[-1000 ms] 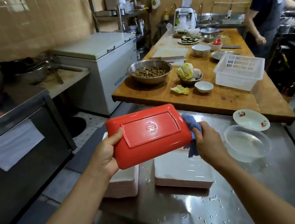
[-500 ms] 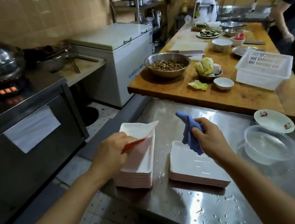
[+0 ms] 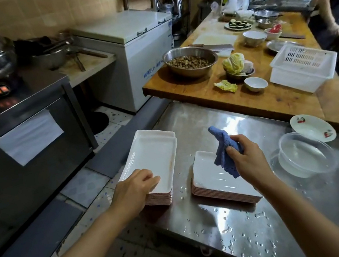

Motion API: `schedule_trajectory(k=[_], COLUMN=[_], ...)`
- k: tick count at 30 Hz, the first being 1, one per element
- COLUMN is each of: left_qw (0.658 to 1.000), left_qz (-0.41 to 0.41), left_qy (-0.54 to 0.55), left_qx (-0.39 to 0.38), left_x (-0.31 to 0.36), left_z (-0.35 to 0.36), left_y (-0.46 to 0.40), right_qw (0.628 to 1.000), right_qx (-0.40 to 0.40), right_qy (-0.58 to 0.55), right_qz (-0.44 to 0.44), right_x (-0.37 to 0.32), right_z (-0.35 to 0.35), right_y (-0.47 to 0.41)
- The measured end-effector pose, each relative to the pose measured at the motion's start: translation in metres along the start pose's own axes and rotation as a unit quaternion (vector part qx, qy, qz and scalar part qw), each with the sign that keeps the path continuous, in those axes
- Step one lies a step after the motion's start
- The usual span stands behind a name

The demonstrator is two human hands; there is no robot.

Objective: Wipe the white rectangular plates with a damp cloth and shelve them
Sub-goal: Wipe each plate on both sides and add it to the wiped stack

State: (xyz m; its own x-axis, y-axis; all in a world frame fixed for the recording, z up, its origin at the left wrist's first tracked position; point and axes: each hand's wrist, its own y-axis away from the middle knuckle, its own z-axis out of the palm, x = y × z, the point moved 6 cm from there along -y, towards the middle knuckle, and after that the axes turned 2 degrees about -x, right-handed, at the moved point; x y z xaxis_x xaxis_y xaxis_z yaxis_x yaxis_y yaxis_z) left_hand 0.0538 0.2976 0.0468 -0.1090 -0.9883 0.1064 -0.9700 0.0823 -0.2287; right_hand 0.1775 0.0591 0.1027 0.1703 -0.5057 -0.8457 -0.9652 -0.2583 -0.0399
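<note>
The left hand (image 3: 135, 191) rests with curled fingers on the near end of the left plate stack (image 3: 153, 160), at the steel tabletop's (image 3: 259, 225) left edge. The right hand (image 3: 246, 157) grips the blue cloth (image 3: 224, 150) above the right stack (image 3: 212, 177). Toward the right edge, a clear tub (image 3: 305, 156) holds water. A metal bowl (image 3: 190, 61) on the wooden tabletop (image 3: 282, 98) holds brown pieces.

A working restaurant kitchen — steel counter (image 3: 258, 221), chest freezer (image 3: 129, 52), long wooden prep counter (image 3: 271, 98) crowded with bowls and cabbage (image 3: 234, 63) — tiled walls behind.
</note>
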Motion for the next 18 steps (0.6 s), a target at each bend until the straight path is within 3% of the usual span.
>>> schedule_trajectory(k=[11, 18], left_qw=[0.997, 1.0], left_qz=[-0.008, -0.016], left_qy=[-0.003, -0.019], left_qx=[-0.076, 0.018], left_x=[-0.013, 0.011], left_z=[0.023, 0.014], left_y=[-0.017, -0.034], right_qw=[0.999, 0.998], right_qx=[-0.004, 0.018], right_qy=[-0.017, -0.013], right_qz=[0.029, 0.059], right_x=[0.017, 0.046], right_z=[-0.002, -0.014], right_y=[0.005, 0.003])
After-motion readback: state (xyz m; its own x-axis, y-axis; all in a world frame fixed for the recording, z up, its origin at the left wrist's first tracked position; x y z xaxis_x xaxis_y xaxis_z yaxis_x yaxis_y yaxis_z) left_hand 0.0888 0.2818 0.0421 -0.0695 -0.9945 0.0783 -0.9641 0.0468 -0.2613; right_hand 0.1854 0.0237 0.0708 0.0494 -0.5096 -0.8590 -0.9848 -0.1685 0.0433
